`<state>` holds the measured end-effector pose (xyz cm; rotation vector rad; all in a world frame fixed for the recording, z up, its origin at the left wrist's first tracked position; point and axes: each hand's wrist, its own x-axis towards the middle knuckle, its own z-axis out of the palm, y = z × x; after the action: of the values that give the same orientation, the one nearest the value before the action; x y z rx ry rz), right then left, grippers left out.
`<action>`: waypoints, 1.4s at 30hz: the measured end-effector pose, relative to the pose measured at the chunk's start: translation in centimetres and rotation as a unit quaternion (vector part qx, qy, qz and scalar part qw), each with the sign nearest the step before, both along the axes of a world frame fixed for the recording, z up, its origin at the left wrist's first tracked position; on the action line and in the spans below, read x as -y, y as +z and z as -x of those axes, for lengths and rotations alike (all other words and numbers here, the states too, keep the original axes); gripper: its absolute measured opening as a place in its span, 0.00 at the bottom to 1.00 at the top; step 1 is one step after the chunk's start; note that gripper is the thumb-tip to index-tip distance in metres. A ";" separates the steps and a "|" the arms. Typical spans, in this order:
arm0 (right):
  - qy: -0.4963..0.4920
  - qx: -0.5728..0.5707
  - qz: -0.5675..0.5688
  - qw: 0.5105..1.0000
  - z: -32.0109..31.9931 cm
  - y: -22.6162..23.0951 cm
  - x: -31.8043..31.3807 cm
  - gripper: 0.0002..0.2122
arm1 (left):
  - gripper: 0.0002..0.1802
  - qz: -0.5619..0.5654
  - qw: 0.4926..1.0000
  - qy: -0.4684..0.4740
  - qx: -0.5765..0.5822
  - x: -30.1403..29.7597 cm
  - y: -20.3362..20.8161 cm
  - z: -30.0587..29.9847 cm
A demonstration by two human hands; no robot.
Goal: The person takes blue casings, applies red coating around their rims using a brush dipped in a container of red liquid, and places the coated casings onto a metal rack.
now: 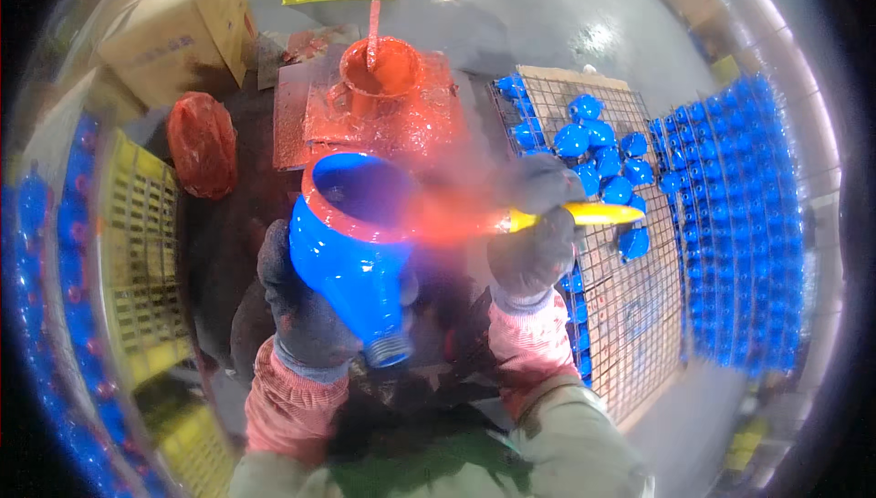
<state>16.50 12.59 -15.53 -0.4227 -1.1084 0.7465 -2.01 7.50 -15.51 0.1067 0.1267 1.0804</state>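
Observation:
A glossy blue bell-shaped part (pixel 342 256) with a wide mouth and a threaded narrow end is gripped in my gloved left hand (pixel 310 320). Its wide mouth faces up and away, and red paint covers much of the rim. My gloved right hand (pixel 534 247) is closed around a paintbrush (pixel 602 213) with a yellow handle. The brush's red head is smeared by motion at the right side of the rim, so I cannot tell whether it touches. Beyond the part stands a red paint-covered pot (pixel 383 87) with a stick upright in it.
Several small blue parts (pixel 598 137) lie on a wire rack (pixel 630 315) at the right, beside a dense stack of blue parts (pixel 739 224). Yellow crates (pixel 141 251) and more blue parts stand at the left. A red plastic bag (pixel 201 144) and cardboard box (pixel 182 32) sit far left.

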 end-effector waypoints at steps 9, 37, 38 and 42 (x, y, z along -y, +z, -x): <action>0.273 -0.186 0.164 0.930 -0.4 -2.8 -2.1 0.13 | 0.47 0.076 0.987 -0.101 0.095 2.2 -1.5 -0.8; -0.048 -0.025 0.237 0.970 0.4 -0.7 -1.5 0.16 | 0.43 -0.268 0.482 0.271 -0.789 -1.9 -2.9 -2.2; -0.103 0.021 0.217 0.971 0.8 -0.4 -1.3 0.16 | 0.43 -0.260 0.484 0.267 -0.792 -1.8 -3.0 -1.8; -0.098 0.116 0.162 0.975 1.0 -1.0 -1.4 0.09 | 0.51 -0.314 0.347 0.242 -0.850 -1.4 -2.8 -1.7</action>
<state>15.52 13.98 -16.55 -0.9038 -1.1438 0.7157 -0.31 8.92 -18.30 2.0869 1.7640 1.0621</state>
